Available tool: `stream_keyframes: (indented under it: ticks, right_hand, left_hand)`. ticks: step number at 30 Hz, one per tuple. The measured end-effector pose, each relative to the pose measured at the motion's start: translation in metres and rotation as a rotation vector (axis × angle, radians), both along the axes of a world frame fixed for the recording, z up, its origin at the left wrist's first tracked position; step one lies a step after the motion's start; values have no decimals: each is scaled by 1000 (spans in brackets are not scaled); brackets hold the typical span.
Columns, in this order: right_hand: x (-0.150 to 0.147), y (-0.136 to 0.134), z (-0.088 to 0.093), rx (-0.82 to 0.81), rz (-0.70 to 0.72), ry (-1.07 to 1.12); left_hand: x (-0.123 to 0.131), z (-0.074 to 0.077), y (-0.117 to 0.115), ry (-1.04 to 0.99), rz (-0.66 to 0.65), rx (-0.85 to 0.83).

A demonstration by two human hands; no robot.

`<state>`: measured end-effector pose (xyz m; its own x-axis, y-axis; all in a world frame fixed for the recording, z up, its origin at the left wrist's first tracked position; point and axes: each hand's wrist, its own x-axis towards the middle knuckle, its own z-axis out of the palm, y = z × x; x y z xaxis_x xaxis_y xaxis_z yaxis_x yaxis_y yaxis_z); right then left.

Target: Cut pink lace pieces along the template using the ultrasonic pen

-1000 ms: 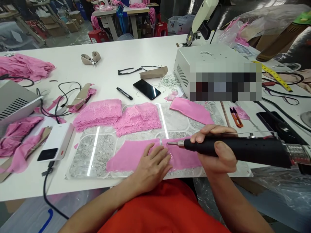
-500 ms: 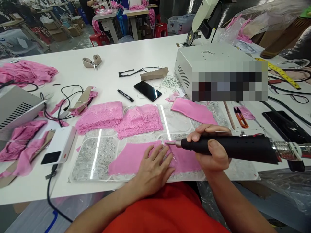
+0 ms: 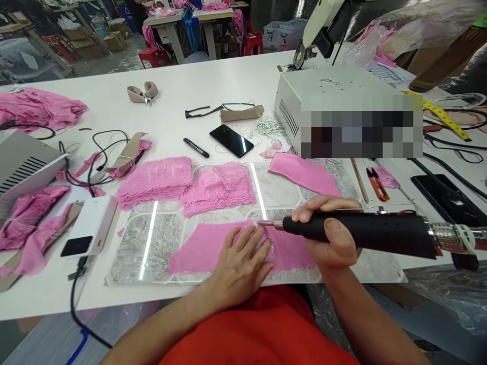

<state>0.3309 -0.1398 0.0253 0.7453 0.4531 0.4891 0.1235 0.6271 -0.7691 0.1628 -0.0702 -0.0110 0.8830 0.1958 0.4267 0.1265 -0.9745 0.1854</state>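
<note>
My left hand point(image 3: 243, 263) lies flat with fingers spread on a pink fabric piece point(image 3: 205, 246), on a clear-topped mat with a grey speckled pattern point(image 3: 148, 248). My right hand point(image 3: 333, 233) is wrapped round a black handheld ultrasonic welder point(image 3: 380, 233) with a metal tip. That tip touches or hovers just over the fabric's upper edge, close to my left fingertips; which one I cannot tell. A second stretch of pink fabric point(image 3: 291, 251) reaches right, partly beneath the tool. Two stacks of pink lace point(image 3: 154, 180) point(image 3: 218, 187) and a smooth pink piece point(image 3: 304, 172) lie behind.
A grey box unit point(image 3: 323, 88) stands back right. Orange thread snips point(image 3: 377, 185) and a dark phone point(image 3: 449, 197) lie right. Another phone point(image 3: 231, 140) and a marker point(image 3: 196, 147) lie mid-table. A white power bank point(image 3: 95, 220) with cables and pink bundles point(image 3: 32, 213) occupy the left.
The view has shifted very slightly. Both hands, the tool and the fabric hold nearly the same positions.
</note>
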Motion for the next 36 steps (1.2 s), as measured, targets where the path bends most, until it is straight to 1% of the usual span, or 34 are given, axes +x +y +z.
stream_keyframes:
  ticks: [5, 9, 11, 14, 17, 24, 33, 36]
  right_hand:
    - [0, 1, 0, 13, 9, -2]
    - [2, -2, 3, 10, 9, 47]
    - [3, -7, 5, 3, 4, 73]
    - [4, -17, 8, -18, 19, 96]
    - [2, -23, 8, -36, 65, 110]
    - [-2, -23, 6, -4, 147, 94]
    - [-3, -19, 6, -3, 151, 39]
    - [-2, -22, 8, 12, 146, 50]
  left_hand:
    - [1, 1, 0, 0, -3, -3]
    - [-1, 5, 2, -5, -26, -14]
    - [-5, 9, 3, -40, -97, -25]
    - [-11, 12, 4, -85, -246, -46]
    - [-16, 14, 5, -79, -315, -62]
    - [-16, 14, 5, -72, -332, -65]
    - [-14, 14, 6, -54, -341, -65]
    - [-16, 15, 7, -66, -370, -65]
